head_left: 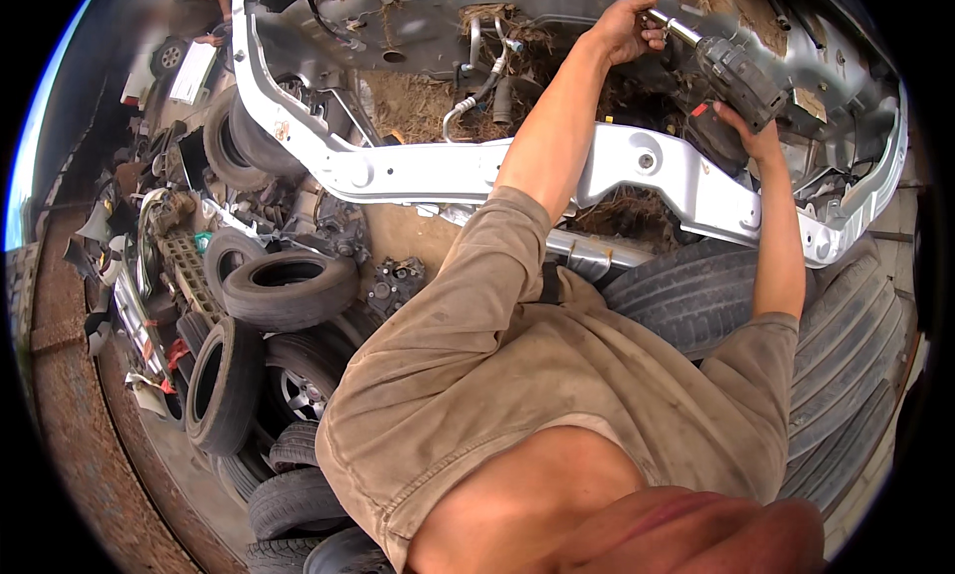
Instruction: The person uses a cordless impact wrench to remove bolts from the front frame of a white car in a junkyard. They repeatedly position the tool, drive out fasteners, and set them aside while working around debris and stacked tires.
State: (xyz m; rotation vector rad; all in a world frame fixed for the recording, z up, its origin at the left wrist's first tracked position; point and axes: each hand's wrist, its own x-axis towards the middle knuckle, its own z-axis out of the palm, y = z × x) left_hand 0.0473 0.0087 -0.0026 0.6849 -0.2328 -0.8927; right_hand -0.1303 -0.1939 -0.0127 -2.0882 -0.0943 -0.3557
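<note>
Broadly, a stripped car body (428, 22) spans the top of the frame, with a long white metal bar (438, 171) crossing from upper left to right. Worn tires (293, 312) are heaped at lower left, and one big tire (686, 290) sits right of centre, below the bar. At upper right, beyond the bar, is a dark power tool (741, 77), its long axis slanting from lower right up to the left. The right hand (751, 136) is wrapped around its lower end, nearer the tool's body, though some fingers are hidden. The left hand (625, 32), up and to the left, has its fingers curled at the far tip of the tool's shiny metal rod (679, 29), seemingly pinching it.
</note>
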